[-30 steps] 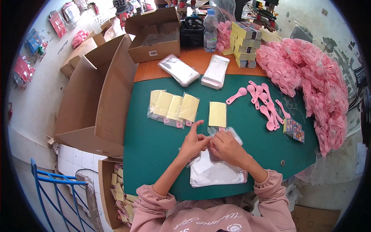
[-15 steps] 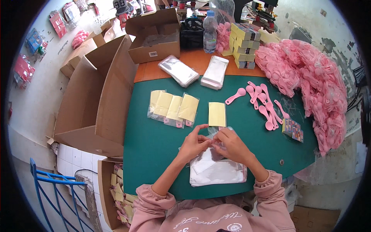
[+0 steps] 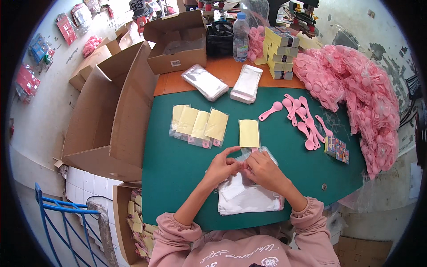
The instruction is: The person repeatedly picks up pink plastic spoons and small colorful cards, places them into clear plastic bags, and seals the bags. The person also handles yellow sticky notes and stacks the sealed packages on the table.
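My left hand (image 3: pixel 223 165) and my right hand (image 3: pixel 265 170) meet over the near middle of the table, fingertips pinched together at the open end of a clear plastic bag. Beyond my fingers, a pale yellow card (image 3: pixel 249 133) shows at the far end of that bag, with a bit of pink handle below it. My fingers hide the bag's mouth. Under my hands lies a stack of clear, whitish bags (image 3: pixel 249 200). To the left, several filled bags with yellow cards (image 3: pixel 216 125) overlap in a row. Loose pink spoons (image 3: pixel 310 127) lie to the right, beside small printed cards (image 3: pixel 340 150).
Two stacks of clear bags (image 3: pixel 247 83) lie at the back, near a water bottle (image 3: pixel 240 40) and banded card bundles (image 3: pixel 282 53). A heap of bagged pink spoons (image 3: pixel 356 93) covers the right edge. Cardboard boxes (image 3: pixel 126 115) stand left; a lower box (image 3: pixel 122 213) holds filled bags.
My right hand's fingers have closed in toward my left fingertips at the bag's mouth. The bag with the yellow card has shifted slightly nearer to me. The rest looks unchanged.
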A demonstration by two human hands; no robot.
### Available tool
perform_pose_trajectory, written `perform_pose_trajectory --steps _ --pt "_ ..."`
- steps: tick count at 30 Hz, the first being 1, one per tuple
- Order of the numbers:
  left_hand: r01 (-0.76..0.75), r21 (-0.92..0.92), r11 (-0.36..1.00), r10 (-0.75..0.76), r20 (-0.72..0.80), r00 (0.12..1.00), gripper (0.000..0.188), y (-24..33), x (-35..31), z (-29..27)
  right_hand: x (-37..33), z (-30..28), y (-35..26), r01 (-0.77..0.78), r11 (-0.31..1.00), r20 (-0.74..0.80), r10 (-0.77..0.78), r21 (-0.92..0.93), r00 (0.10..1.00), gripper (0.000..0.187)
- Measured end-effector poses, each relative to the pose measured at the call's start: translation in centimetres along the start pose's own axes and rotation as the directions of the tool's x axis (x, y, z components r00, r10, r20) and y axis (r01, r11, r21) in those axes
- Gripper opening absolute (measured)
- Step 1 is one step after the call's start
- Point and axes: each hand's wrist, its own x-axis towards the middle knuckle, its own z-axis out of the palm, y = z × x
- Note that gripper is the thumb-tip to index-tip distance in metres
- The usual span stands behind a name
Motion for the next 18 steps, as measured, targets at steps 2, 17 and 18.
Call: perform_pose_trajectory --steps 2,17,18 --pt "-0.003 -0.014 1.0 0.002 -0.048 0.999 0.052 0.1 0.2 0.5 0.0 0.0 -0.1 0.001 1.0 0.011 -0.001 0.019 1.0 0.014" --pt "-0.077 -0.011 0.997 0.073 -0.229 0.971 0.053 0.9 0.2 1.1 -1.8 -2.6 -0.1 -0.01 0.955 0.121 -0.027 0.298 0.992 0.012" --pt "-0.05 -0.027 0.998 0.043 -0.228 0.973 0.053 0.9 -0.2 1.0 -2.3 -3.7 0.8 -0.121 0.898 0.166 0.054 0.423 0.985 0.011"
